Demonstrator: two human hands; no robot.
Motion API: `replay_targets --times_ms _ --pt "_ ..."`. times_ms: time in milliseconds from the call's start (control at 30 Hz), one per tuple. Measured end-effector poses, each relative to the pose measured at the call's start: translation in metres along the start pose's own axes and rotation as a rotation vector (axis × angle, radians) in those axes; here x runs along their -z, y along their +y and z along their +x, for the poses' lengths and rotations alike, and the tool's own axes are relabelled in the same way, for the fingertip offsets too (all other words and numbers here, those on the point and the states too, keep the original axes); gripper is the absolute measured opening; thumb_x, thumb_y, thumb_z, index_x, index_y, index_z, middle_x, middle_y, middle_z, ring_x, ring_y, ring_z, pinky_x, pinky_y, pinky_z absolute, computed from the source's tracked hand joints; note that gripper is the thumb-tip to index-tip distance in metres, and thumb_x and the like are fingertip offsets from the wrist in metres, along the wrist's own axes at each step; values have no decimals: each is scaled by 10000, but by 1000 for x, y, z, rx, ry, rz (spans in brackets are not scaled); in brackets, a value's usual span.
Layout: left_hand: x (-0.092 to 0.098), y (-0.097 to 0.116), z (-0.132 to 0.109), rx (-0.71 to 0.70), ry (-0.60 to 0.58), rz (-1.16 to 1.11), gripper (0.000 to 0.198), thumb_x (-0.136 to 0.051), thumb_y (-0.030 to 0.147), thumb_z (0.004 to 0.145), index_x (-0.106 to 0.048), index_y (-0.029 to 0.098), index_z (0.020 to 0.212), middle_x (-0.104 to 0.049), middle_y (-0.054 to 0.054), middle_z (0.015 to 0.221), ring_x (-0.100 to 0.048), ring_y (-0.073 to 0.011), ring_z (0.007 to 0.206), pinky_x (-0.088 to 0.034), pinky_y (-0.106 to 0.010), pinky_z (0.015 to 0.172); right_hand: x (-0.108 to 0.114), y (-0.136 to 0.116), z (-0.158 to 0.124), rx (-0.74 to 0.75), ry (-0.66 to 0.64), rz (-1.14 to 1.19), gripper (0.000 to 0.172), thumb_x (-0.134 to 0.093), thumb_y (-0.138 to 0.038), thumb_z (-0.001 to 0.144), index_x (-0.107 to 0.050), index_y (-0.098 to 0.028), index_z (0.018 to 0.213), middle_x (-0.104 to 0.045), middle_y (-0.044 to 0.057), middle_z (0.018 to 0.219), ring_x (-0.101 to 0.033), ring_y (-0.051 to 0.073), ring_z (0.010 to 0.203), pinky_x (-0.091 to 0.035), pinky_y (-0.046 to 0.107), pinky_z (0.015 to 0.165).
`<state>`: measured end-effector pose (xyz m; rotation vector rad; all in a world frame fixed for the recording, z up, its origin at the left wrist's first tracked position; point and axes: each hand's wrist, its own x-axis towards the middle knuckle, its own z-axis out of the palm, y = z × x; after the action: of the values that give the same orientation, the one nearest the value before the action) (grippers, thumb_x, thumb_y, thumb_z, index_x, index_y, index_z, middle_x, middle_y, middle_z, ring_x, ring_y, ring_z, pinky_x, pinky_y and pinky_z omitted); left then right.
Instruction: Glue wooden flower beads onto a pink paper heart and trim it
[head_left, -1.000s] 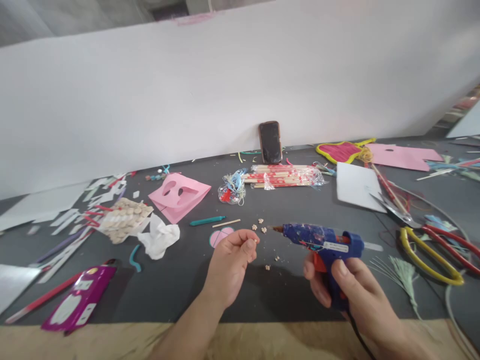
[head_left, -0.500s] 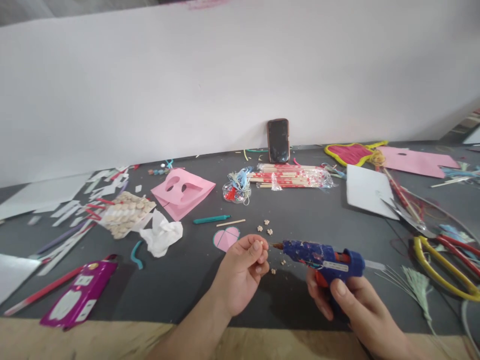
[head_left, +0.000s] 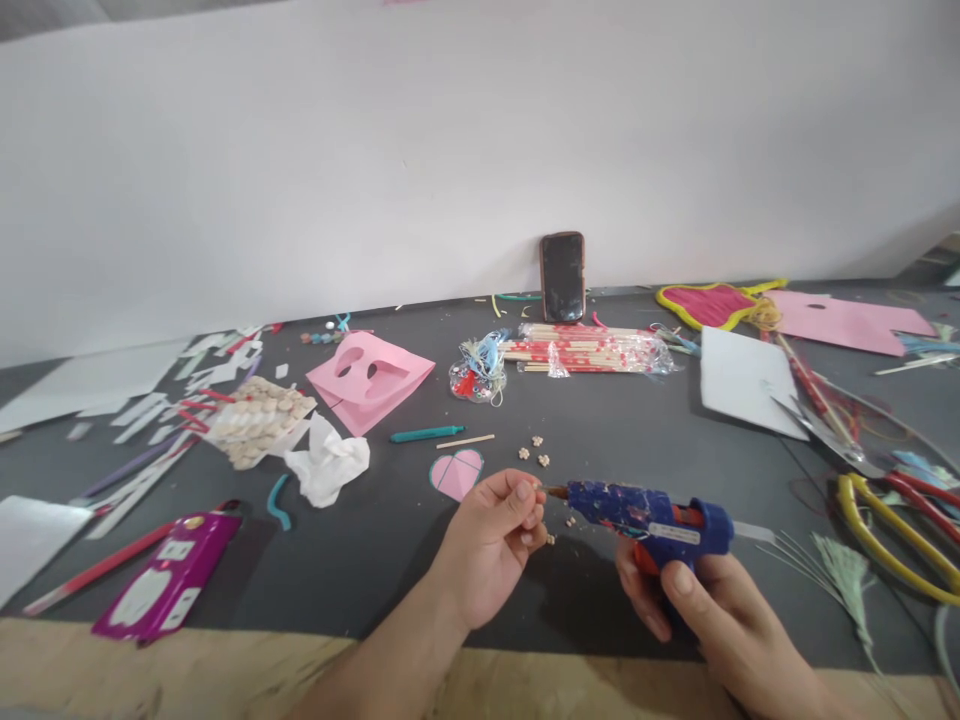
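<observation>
- Far ctr: phone (head_left: 562, 277) propped upright vs the white panel (head_left: 420, 160), sticks in clear wrap (head_left: 611, 350) lying just nearer.
- Left, we've got a folded pink sheet w/ cutouts (head_left: 375, 402), crumpled tissue (head_left: 328, 465) & purple pkt (head_left: 166, 580) close to the near edge.
- Ctr: teal pen (head_left: 427, 434), thin stick (head_left: 465, 441), then pink heart (head_left: 455, 473) just beyond our left hand (head_left: 491, 545).
- Right: scissors (head_left: 892, 530), blades on a white card (head_left: 739, 375); pale green tassel (head_left: 844, 580) near the gun's back end.
- In the way: little beige clusters (head_left: 544, 460) on the far side of the nozzle, a couple more under/near it, partly hidden.
- Surface: dark grey tabletop (head_left: 360, 560), cluttered L & R, pale wood-look strip (head_left: 247, 665) along near side. Panel fills the back of the room.
- Glue gun (head_left: 637, 515): near, right of ctr, held above the table; blue, scuffed, orange trigger, white label, clear stick out the back.
- Our right hand (head_left: 724, 610) has fingers wrapped round its handle.
- Left thumb & fingertips pinched on a tiny pale pc (head_left: 538, 488), mostly hidden; nozzle right beside, can't tell if touching.
</observation>
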<state>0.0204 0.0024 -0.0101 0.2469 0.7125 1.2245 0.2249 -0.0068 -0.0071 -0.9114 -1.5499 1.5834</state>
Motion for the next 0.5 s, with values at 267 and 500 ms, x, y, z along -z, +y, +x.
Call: replay_targets --times_ms 267,500 --pt "0 -1 0 2 -4 2 238 -825 275 654 -651 126 718 -530 19 584 -411 -43 539 -340 -157 516 -1 -2 1 14 -5 -51 379 -393 -509 946 -564 -186 847 -471 -24 583 -434 105 513 -424 239 532" --pt "0 0 0 -3 -1 -5 230 -815 273 668 -643 125 706 -542 11 612 -414 -43 547 -336 -160 516 -1 -3 2 27 13 -79 399 -392 -520 941 -566 -179 830 -474 -22 570 -427 101 496 -419 230 504"
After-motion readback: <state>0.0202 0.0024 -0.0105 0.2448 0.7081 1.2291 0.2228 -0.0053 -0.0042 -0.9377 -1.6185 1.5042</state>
